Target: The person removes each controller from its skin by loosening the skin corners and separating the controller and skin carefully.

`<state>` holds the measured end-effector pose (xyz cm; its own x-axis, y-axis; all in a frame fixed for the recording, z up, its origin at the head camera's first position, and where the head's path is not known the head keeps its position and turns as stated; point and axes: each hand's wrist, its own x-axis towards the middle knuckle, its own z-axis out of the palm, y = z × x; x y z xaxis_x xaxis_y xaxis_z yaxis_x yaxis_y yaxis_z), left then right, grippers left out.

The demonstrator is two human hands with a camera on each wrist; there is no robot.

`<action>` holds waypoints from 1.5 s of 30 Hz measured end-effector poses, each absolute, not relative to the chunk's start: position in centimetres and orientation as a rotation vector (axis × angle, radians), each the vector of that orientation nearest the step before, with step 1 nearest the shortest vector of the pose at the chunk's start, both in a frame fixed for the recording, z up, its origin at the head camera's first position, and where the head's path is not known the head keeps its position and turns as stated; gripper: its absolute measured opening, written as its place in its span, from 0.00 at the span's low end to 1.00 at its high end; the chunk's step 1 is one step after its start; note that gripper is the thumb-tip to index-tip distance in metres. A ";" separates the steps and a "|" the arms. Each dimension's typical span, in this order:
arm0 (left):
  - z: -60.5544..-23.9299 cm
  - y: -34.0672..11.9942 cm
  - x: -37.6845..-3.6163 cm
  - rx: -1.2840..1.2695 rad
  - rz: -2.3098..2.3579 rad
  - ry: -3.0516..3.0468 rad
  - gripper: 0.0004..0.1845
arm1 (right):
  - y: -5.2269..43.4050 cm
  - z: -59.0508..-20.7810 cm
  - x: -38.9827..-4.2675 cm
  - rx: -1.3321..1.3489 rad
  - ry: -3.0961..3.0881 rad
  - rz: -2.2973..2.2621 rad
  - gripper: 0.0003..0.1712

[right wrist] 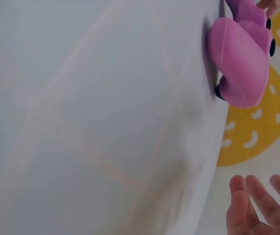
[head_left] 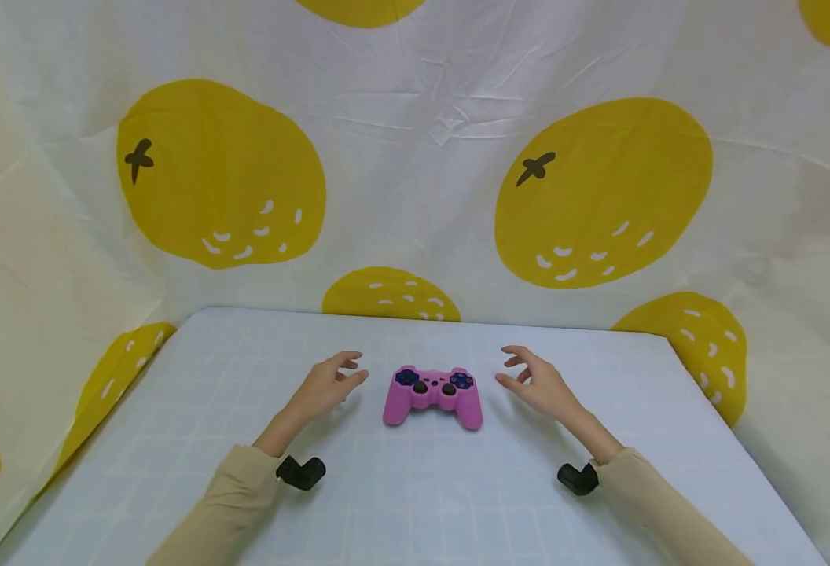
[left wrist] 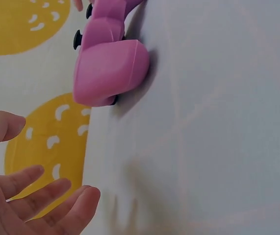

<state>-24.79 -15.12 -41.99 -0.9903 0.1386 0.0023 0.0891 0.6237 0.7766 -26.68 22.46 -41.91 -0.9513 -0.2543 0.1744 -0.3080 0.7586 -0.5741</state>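
Note:
A pink game controller (head_left: 433, 395) with dark sticks and blue buttons lies flat on the pale blue gridded table (head_left: 415, 503), its grips toward me. My left hand (head_left: 330, 384) hovers just left of it, fingers spread and loosely curved, holding nothing. My right hand (head_left: 534, 380) hovers just right of it in the same way, a small gap from the controller. The left wrist view shows the controller's left grip (left wrist: 108, 66) beyond my bare fingers (left wrist: 37, 203). The right wrist view shows the right grip (right wrist: 241, 61) with my fingertips (right wrist: 250, 200) below it.
A white cloth with large yellow fruit prints (head_left: 599, 192) hangs behind and at both sides of the table. Black wrist cameras (head_left: 301, 472) sit on both beige sleeves. The table's back edge runs close behind the controller.

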 end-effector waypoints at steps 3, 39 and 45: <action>-42.2 -14.7 -24.8 0.201 1.376 2.737 0.28 | 22.0 -42.0 -26.8 0.455 -2.878 1.009 0.33; -43.1 -11.2 -26.9 0.039 1.368 2.464 0.27 | 18.9 -42.5 -27.4 0.379 -3.026 1.554 0.35; -43.3 -10.9 -27.0 0.050 1.382 2.441 0.25 | 18.3 -41.7 -26.8 0.340 -3.045 1.582 0.35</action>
